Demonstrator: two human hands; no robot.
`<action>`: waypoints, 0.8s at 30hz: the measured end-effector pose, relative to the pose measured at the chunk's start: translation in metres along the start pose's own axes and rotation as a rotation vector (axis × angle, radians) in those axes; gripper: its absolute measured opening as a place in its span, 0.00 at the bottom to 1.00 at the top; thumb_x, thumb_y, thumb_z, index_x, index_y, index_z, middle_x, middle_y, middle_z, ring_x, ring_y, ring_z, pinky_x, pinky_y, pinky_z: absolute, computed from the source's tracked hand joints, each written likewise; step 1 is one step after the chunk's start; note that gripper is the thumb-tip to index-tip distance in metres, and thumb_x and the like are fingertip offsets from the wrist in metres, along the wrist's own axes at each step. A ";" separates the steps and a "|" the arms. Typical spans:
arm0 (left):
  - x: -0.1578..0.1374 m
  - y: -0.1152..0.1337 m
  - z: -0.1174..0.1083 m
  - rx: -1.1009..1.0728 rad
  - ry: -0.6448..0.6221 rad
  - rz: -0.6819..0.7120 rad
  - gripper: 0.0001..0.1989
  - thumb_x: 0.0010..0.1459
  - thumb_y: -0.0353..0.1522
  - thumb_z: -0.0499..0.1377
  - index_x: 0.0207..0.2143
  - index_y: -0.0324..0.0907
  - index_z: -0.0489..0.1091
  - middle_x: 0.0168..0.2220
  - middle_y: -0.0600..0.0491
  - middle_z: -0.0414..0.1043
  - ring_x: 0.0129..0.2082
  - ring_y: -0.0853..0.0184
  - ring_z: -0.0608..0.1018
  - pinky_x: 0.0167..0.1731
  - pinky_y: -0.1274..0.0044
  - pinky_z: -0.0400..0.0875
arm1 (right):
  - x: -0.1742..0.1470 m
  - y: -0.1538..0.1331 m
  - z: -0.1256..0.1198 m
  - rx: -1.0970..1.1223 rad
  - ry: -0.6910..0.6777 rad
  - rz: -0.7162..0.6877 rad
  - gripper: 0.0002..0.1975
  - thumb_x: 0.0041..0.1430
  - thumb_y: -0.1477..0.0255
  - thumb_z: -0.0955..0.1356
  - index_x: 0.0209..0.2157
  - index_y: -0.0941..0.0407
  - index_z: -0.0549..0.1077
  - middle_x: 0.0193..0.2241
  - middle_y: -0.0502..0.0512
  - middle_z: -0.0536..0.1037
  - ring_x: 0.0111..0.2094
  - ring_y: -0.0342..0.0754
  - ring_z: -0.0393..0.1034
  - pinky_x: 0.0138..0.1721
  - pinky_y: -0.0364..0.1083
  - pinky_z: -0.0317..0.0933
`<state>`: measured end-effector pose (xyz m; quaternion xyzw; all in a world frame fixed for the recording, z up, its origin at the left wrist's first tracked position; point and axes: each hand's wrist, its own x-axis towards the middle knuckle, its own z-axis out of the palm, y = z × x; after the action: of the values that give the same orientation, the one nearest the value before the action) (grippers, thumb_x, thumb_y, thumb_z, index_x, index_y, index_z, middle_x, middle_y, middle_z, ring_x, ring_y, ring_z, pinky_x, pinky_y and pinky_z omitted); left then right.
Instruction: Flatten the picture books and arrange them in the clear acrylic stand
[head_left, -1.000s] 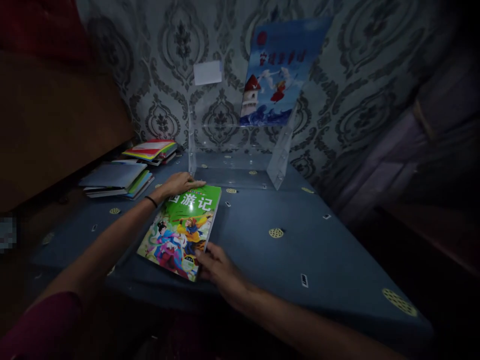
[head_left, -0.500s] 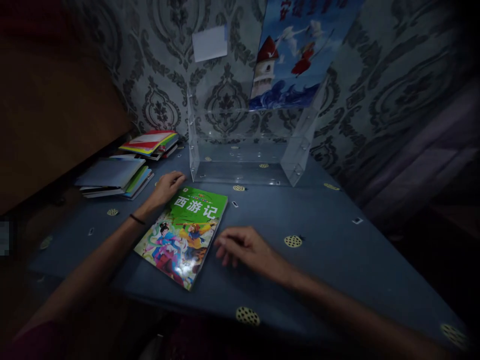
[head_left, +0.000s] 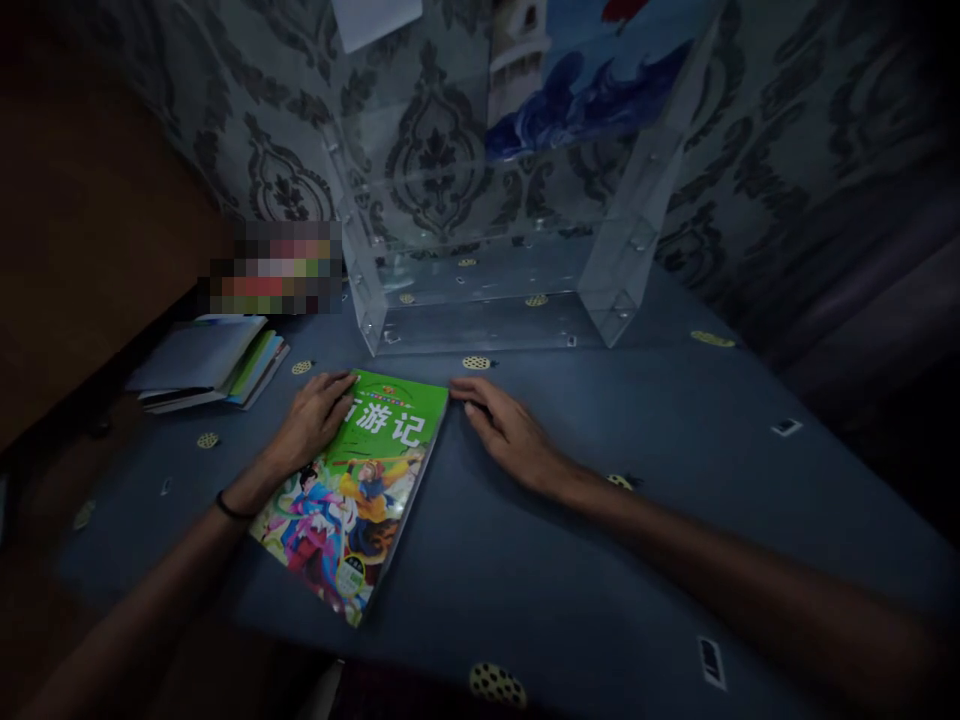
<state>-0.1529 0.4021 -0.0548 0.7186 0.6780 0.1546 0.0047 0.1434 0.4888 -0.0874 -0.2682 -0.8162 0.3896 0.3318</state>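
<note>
A green picture-covered book [head_left: 375,480] with large white Chinese characters lies flat on the table, cover up and slanted. My left hand [head_left: 311,415] rests over its upper left edge, fingers stretched along it and covering part of the first character. At the book's upper right corner is my right hand [head_left: 506,430], fingers extended, their tips at or touching the edge. Both hands look open, and neither has lifted the book.
A clear acrylic rack [head_left: 480,325] stands behind the book against the patterned wall. To the left lies a stack of books [head_left: 202,360], with a pixelated pile behind it. The table [head_left: 540,600] has a blue cover with pineapple prints. A blue poster [head_left: 592,95] hangs above the rack.
My right hand has moved forward to the book's upper right corner. My left hand has come onto its upper left edge. The camera view has tilted down.
</note>
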 end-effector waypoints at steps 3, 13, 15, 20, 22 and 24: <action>0.007 0.011 0.002 0.040 -0.012 0.080 0.25 0.70 0.41 0.45 0.60 0.39 0.68 0.61 0.41 0.67 0.64 0.53 0.66 0.63 0.57 0.61 | 0.000 -0.001 -0.002 0.039 0.000 0.033 0.17 0.68 0.75 0.60 0.56 0.54 0.67 0.53 0.61 0.78 0.57 0.53 0.71 0.58 0.61 0.64; 0.018 0.076 0.009 -0.018 -0.131 0.329 0.23 0.73 0.40 0.43 0.64 0.44 0.65 0.62 0.41 0.64 0.63 0.53 0.66 0.61 0.55 0.64 | 0.000 -0.003 -0.004 0.040 0.000 0.033 0.21 0.66 0.79 0.59 0.59 0.54 0.64 0.54 0.61 0.78 0.58 0.53 0.70 0.60 0.61 0.63; 0.020 0.080 0.011 -0.031 -0.126 0.349 0.22 0.73 0.39 0.44 0.64 0.48 0.65 0.61 0.43 0.64 0.62 0.54 0.67 0.60 0.55 0.64 | 0.000 -0.003 -0.004 0.042 0.004 0.035 0.22 0.66 0.79 0.59 0.59 0.54 0.64 0.54 0.60 0.78 0.59 0.52 0.70 0.60 0.60 0.63; 0.021 0.080 0.016 -0.040 -0.087 0.361 0.21 0.73 0.39 0.45 0.64 0.51 0.64 0.60 0.45 0.65 0.61 0.55 0.66 0.59 0.54 0.64 | 0.000 -0.003 -0.003 0.042 0.022 0.022 0.22 0.65 0.80 0.59 0.59 0.55 0.63 0.53 0.61 0.78 0.58 0.53 0.71 0.59 0.62 0.63; 0.020 0.079 0.018 -0.038 -0.073 0.362 0.21 0.73 0.38 0.45 0.63 0.49 0.65 0.60 0.44 0.65 0.60 0.55 0.67 0.59 0.55 0.64 | -0.001 -0.004 -0.003 0.038 0.031 0.018 0.22 0.65 0.79 0.60 0.59 0.55 0.63 0.52 0.61 0.79 0.57 0.54 0.71 0.58 0.63 0.64; 0.019 0.079 0.019 -0.034 -0.059 0.372 0.21 0.73 0.38 0.45 0.63 0.47 0.66 0.60 0.43 0.66 0.60 0.55 0.67 0.58 0.57 0.64 | -0.001 -0.005 -0.004 0.034 0.043 0.021 0.22 0.65 0.79 0.60 0.59 0.55 0.64 0.51 0.61 0.79 0.55 0.54 0.72 0.57 0.62 0.65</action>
<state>-0.0711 0.4185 -0.0519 0.8356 0.5303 0.1432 0.0079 0.1463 0.4869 -0.0813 -0.2795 -0.7992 0.4012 0.3496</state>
